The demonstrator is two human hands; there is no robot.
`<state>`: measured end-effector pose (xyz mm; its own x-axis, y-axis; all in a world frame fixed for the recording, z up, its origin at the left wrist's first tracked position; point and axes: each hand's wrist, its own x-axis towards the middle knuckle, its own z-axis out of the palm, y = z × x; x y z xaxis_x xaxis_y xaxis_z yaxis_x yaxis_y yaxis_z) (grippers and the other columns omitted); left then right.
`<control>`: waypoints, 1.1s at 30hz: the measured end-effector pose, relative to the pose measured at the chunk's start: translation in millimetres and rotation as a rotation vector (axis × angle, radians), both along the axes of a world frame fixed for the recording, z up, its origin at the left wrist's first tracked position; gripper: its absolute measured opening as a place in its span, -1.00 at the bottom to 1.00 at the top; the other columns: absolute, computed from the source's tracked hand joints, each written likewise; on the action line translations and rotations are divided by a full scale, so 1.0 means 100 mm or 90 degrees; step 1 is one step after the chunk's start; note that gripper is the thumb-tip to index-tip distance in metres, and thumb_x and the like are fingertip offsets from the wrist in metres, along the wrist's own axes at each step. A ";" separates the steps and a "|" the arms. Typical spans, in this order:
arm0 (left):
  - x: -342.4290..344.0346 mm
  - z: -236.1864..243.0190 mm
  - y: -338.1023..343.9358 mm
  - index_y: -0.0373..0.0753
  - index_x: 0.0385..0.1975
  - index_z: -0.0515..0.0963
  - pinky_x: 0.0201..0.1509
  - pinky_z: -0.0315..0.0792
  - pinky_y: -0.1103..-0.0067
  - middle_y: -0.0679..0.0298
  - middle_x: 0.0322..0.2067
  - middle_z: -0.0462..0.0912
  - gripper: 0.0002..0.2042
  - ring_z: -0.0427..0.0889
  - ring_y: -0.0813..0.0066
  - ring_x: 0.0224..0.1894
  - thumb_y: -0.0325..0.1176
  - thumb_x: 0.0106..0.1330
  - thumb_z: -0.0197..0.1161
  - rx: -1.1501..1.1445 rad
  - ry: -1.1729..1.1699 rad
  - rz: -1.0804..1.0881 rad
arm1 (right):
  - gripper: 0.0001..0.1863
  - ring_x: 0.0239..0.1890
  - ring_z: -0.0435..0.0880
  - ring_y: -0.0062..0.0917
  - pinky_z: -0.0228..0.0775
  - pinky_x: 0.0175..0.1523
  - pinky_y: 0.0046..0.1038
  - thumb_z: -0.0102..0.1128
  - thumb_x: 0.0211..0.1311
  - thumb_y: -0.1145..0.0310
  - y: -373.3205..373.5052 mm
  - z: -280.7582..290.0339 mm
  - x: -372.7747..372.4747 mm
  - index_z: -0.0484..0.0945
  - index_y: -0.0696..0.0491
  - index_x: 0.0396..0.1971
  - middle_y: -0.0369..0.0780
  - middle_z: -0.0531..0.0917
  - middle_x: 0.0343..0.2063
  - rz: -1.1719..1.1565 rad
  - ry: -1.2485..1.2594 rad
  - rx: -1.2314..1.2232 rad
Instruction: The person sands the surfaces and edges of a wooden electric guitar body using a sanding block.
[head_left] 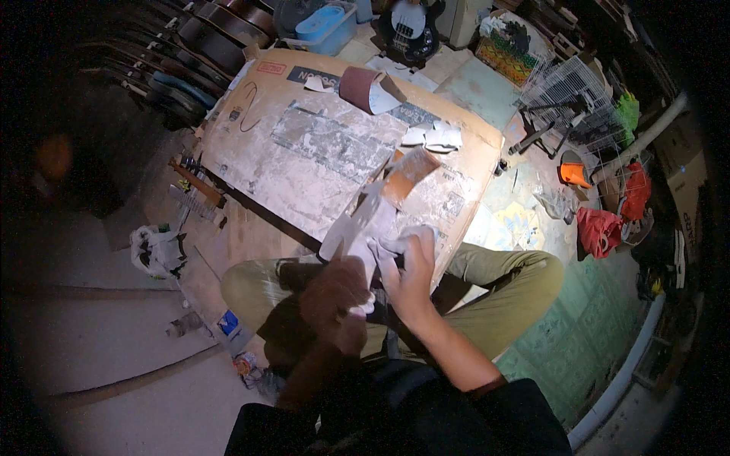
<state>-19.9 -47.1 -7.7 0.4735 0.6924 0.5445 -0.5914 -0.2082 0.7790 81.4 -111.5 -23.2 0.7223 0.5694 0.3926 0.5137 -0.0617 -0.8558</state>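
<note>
Just above my lap is a pale, dusty, irregular piece [350, 228], flat and smooth-edged; its exact kind is hard to tell. My left hand [336, 295], deep in shadow, wraps round its near end. On the right side of the piece presses my right hand [412, 262], fingers bent and whitened with dust. Whether something thin lies under those fingers is hidden. Beyond the far end of the piece is a curved brown strip [408, 176]. Under all this lies a large cardboard sheet [251, 175] coated with white powder.
Curled brown sandpaper [359, 87] and torn white scraps [432, 137] lie on the cardboard. Guitars [220, 30] line the far left, and a dark guitar [411, 34] stands beyond. To the right are a wire rack [566, 95], an orange object [576, 173] and red cloth [599, 230].
</note>
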 end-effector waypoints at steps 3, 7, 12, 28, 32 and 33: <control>-0.01 -0.02 0.03 -0.34 -0.53 0.47 -0.34 0.44 0.37 0.09 -0.51 0.60 -0.81 0.59 0.25 -0.46 -0.35 0.21 0.22 0.081 0.070 0.009 | -0.81 -0.30 0.41 -0.24 0.28 -0.20 -0.33 0.36 0.08 0.54 0.14 -0.01 0.13 0.49 0.17 -0.39 -0.09 0.40 -0.38 -0.061 -0.070 -0.039; -0.08 -0.03 0.10 -0.34 -0.56 0.46 -0.36 0.43 0.38 0.09 -0.53 0.58 -0.80 0.58 0.24 -0.48 -0.35 0.20 0.23 0.112 0.111 0.002 | -0.79 -0.32 0.41 -0.26 0.28 -0.20 -0.34 0.38 0.06 0.54 -0.06 -0.10 -0.01 0.47 0.20 -0.40 -0.09 0.39 -0.39 0.005 -0.021 -0.018; -0.08 -0.03 0.11 -0.33 -0.59 0.45 -0.39 0.42 0.39 0.11 -0.56 0.56 -0.79 0.57 0.23 -0.51 -0.35 0.18 0.23 0.129 0.126 0.002 | -0.78 -0.28 0.41 -0.23 0.30 -0.18 -0.33 0.38 0.00 0.59 0.09 -0.01 0.08 0.48 0.16 -0.39 -0.07 0.38 -0.37 0.007 -0.062 -0.044; -0.13 -0.04 0.19 -0.32 -0.69 0.42 -0.46 0.40 0.41 0.14 -0.63 0.51 -0.73 0.54 0.19 -0.56 -0.32 0.15 0.25 0.147 0.148 -0.023 | -0.79 -0.27 0.39 -0.31 0.27 -0.13 -0.40 0.42 0.08 0.53 -0.10 -0.08 -0.04 0.49 0.18 -0.43 -0.12 0.40 -0.38 -0.043 -0.035 -0.087; -0.16 0.12 0.21 -0.30 -0.70 0.42 -0.44 0.40 0.41 0.16 -0.62 0.50 -0.75 0.53 0.19 -0.56 -0.32 0.06 0.29 0.139 0.173 -0.038 | -0.79 -0.25 0.37 -0.37 0.27 -0.15 -0.42 0.42 0.06 0.56 0.16 0.01 0.02 0.48 0.17 -0.43 -0.13 0.39 -0.33 -0.015 -0.130 -0.100; -0.14 0.16 0.26 -0.29 -0.70 0.43 -0.43 0.40 0.40 0.17 -0.62 0.49 -0.77 0.52 0.19 -0.57 -0.33 0.01 0.31 0.156 0.181 -0.032 | -0.79 -0.25 0.37 -0.37 0.27 -0.15 -0.42 0.42 0.06 0.56 0.10 0.00 0.00 0.48 0.17 -0.43 -0.13 0.39 -0.33 -0.012 -0.133 -0.099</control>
<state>-33.4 -21.5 8.5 0.6598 0.5299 0.5328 -0.3731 -0.3844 0.8444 81.5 -101.4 -23.1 0.6458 0.6219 0.4429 0.6754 -0.1948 -0.7113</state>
